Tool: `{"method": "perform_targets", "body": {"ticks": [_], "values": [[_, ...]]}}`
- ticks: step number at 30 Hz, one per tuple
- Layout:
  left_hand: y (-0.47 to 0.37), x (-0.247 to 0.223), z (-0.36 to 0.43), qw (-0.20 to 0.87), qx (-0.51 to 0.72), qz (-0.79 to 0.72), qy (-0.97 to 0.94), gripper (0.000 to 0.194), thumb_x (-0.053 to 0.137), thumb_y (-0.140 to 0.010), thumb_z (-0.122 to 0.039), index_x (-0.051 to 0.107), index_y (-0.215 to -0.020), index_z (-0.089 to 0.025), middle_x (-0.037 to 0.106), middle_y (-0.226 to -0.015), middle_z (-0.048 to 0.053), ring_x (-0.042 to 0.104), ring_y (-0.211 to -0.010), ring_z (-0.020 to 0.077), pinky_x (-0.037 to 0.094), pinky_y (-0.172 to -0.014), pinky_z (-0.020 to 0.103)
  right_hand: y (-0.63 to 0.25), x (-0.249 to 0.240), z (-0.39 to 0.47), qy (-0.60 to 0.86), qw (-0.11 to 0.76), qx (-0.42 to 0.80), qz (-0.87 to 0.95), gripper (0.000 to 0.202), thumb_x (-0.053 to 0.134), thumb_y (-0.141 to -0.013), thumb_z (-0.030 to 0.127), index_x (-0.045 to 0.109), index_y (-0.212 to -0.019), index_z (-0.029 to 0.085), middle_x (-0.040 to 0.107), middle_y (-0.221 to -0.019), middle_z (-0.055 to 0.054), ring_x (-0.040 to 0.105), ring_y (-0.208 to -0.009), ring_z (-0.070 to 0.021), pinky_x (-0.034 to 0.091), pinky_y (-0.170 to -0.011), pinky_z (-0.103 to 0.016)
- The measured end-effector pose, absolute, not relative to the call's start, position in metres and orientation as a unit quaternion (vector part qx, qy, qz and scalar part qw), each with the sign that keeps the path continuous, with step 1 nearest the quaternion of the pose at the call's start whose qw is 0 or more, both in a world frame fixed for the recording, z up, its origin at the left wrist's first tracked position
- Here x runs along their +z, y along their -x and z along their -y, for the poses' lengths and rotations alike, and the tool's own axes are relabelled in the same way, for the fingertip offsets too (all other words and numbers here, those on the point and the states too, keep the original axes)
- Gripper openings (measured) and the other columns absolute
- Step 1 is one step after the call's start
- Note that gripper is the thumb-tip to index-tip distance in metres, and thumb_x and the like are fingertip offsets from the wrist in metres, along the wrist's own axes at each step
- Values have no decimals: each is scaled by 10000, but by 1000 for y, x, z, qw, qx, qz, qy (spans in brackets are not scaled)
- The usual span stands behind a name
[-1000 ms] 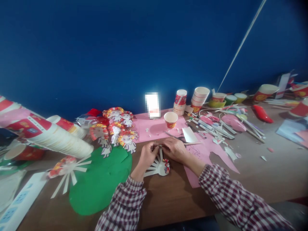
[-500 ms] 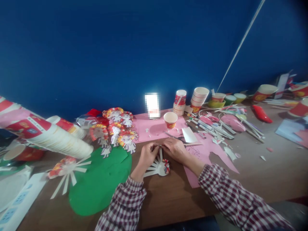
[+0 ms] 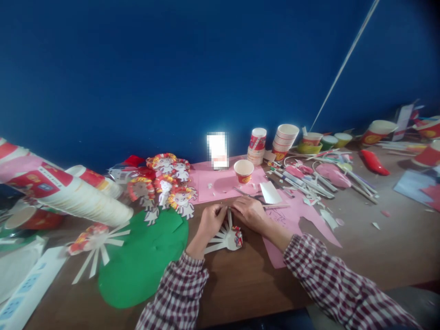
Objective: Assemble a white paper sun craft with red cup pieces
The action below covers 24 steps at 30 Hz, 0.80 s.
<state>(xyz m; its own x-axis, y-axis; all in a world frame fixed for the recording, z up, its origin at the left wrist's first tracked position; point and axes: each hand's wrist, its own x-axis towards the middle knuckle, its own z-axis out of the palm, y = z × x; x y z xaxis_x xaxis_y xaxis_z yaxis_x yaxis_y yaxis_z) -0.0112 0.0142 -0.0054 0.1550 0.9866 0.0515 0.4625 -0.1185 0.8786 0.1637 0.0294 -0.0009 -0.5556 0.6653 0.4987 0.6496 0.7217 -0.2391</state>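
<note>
A paper cup cut into strips (image 3: 231, 241) is spread flat like a fan on the brown table, with some strips curled into a red roll on its right. My left hand (image 3: 212, 221) pinches the far end of one white strip from the left. Against the same strip end, the fingers of my right hand (image 3: 250, 212) are closed from the right. Fingertips of both hands nearly meet there, and the very tip of the strip is hidden. A single paper cup (image 3: 244, 172) stands upright just beyond my hands.
Left lie a green paper sheet (image 3: 137, 270), a second cut cup (image 3: 98, 243), a slanting cup stack (image 3: 85, 197) and several paper figures (image 3: 172, 188). Pink paper (image 3: 227, 188), cup stacks (image 3: 285, 140), pens (image 3: 295, 183) and scraps spread behind and right. A blue wall (image 3: 172, 78) rises behind.
Hardly anything differs. Both hands stay at the same strip end, with only slight finger movement; the cut cup lies in the same place.
</note>
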Motion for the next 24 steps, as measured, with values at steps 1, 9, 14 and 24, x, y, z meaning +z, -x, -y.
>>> {"method": "perform_targets", "body": {"ticks": [1, 9, 14, 24], "values": [[11, -6, -14, 375, 351, -549, -660, 367, 467, -842, -397, 640, -695, -109, 596, -579, 18, 520, -530, 114, 386, -487, 189, -164, -1, -29, 371, 288, 13, 883, 253, 453, -925, 256, 569, -718, 168, 608, -732, -44, 549, -735, -149, 418, -704, -257], [10, -5, -12, 389, 368, -547, -644, 310, 498, -830, -372, 666, -811, -112, 643, -636, 37, 555, -549, 122, 412, -502, 190, -164, -3, -29, 367, 283, 21, 886, 197, 465, -919, 245, 586, -784, 168, 621, -773, -47, 562, -775, -152, 434, -739, -259], [10, -5, -12, 386, 379, -543, -643, 253, 518, -817, -318, 670, -823, -115, 677, -713, 52, 586, -609, 131, 430, -554, 197, -165, -3, -29, 365, 289, 32, 884, 154, 478, -911, 241, 609, -878, 168, 646, -838, -66, 586, -833, -162, 454, -781, -272], [11, -3, -13, 373, 378, -543, -651, 207, 537, -803, -244, 678, -887, -119, 704, -804, 73, 634, -714, 162, 471, -634, 225, -165, -5, -30, 355, 319, 48, 877, 149, 501, -893, 229, 612, -966, 161, 666, -921, -74, 600, -868, -172, 467, -813, -293]]}}
